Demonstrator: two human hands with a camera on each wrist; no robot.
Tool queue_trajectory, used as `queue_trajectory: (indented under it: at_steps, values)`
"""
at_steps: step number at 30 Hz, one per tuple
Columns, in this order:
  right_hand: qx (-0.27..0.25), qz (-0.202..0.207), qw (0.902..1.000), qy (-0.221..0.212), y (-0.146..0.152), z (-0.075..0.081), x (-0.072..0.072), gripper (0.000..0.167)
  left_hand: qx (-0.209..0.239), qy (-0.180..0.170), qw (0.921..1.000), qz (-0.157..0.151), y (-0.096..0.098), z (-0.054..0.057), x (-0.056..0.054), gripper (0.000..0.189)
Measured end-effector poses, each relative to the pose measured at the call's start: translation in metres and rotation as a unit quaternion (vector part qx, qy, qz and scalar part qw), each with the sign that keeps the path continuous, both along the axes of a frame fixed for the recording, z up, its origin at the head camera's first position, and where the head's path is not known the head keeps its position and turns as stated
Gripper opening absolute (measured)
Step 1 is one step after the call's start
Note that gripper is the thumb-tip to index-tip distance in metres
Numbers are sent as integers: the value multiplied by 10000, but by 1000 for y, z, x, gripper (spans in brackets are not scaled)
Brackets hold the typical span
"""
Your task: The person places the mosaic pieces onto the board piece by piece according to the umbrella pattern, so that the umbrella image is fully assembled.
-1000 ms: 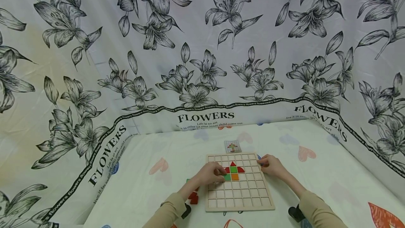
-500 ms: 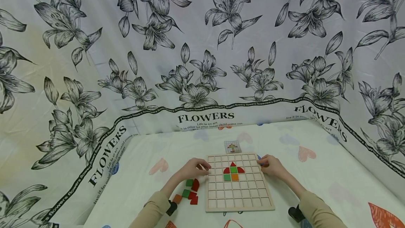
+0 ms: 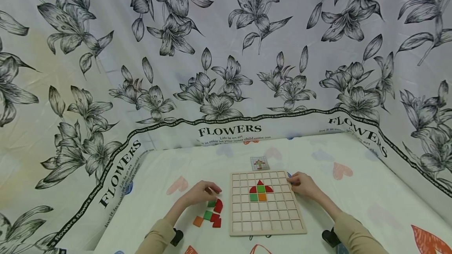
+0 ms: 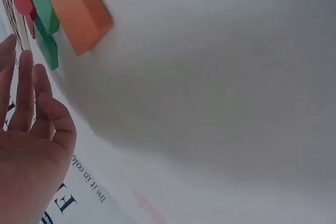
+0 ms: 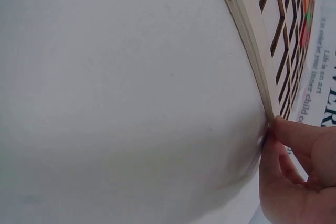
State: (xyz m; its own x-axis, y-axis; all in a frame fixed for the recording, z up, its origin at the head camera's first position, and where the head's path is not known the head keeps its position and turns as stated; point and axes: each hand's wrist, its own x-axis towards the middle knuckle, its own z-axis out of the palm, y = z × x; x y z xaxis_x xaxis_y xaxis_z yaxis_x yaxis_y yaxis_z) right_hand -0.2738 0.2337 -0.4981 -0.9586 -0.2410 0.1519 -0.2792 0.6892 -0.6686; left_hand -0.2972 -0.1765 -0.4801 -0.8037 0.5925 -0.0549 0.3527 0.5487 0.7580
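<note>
A wooden grid board [image 3: 268, 233] lies on the cloth. In its cells sit a red triangle [image 3: 259, 183], a green square [image 3: 260, 189] between two red quarter-round blocks, and below them a green block [image 3: 253, 197] beside an orange block [image 3: 262, 197]. My right hand [image 3: 303, 184] pinches the board's right edge near its far corner, thumb on top in the right wrist view. Left of the board, my left hand [image 3: 200, 193] hovers with relaxed fingers and nothing in them. Near its fingertips are a loose green block [image 3: 211, 204] and a red quarter-round block [image 3: 218, 206].
More loose blocks lie nearer me: a green block [image 3: 207, 215], red blocks [image 3: 217, 223] and an orange block [image 3: 198, 221]. A small pattern card [image 3: 259, 163] lies beyond the board. A flowered curtain [image 3: 226, 89] borders the cloth-covered surface.
My left hand has left the blocks on the board and moved left over the loose ones, with the green block now uncovered on the board. My right hand stays put.
</note>
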Motion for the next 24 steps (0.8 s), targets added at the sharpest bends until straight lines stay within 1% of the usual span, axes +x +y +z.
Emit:
queue_trajectory:
  at_steps: [3,6,11,17,19,24]
  values:
    - [24,-11,10000,20,-1,0,0,31,-76,-74,9999,-124,0,0,3,21]
    - [47,-57,10000,1,-1,0,-1,31,-213,-111,9996,-126,2,-2,5,19]
    - [58,-65,10000,-35,-2,3,0,32,-343,-16,9994,-89,3,-4,5,18]
    - [24,-88,9999,-86,-3,5,0,32,-409,190,9989,-147,3,-4,5,17]
    - [31,-61,10000,-72,-2,6,0,32,-443,231,9987,-126,3,-4,5,16]
    - [4,-19,10000,-88,-2,6,1,31,-578,197,9981,53,4,-7,4,15]
